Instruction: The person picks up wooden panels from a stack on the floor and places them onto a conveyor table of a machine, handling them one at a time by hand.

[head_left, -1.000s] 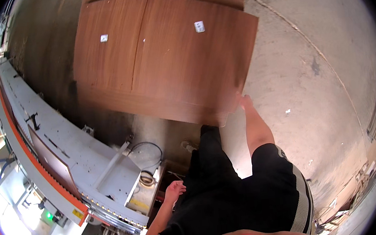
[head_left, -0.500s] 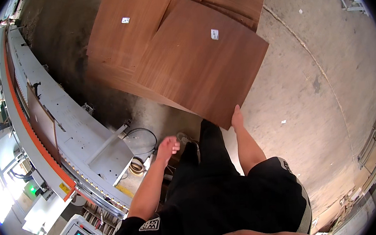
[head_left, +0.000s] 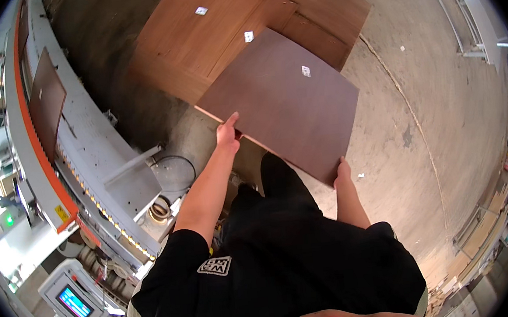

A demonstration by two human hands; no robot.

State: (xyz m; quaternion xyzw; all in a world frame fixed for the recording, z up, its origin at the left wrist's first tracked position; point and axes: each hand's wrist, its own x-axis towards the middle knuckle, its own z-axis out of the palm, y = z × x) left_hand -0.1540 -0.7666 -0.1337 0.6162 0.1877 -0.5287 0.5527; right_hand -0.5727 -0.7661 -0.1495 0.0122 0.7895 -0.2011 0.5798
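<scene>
A dark brown wood panel (head_left: 289, 109) with a small white label is held tilted in front of my body by both hands. My left hand (head_left: 228, 133) grips its near left edge, the thumb lying on top and the fingers under the board. At the near right corner my right hand (head_left: 341, 173) closes on the edge, its fingers partly hidden by the panel. Beyond the held board lies a stack of reddish-brown panels (head_left: 194, 42), several overlapping, with white labels on some of them.
On the left runs a long grey machine (head_left: 96, 143) with an orange rail (head_left: 35, 137); another brown panel (head_left: 47, 102) rests on it. A control box with a lit screen (head_left: 75, 303) stands at lower left. Metal racks (head_left: 457, 16) line the right side of the concrete floor (head_left: 393, 139).
My left hand has moved up and taken hold of the panel's near left edge. The panel has come off the stack toward me, uncovering another labelled board. The panel on the machine has moved farther away.
</scene>
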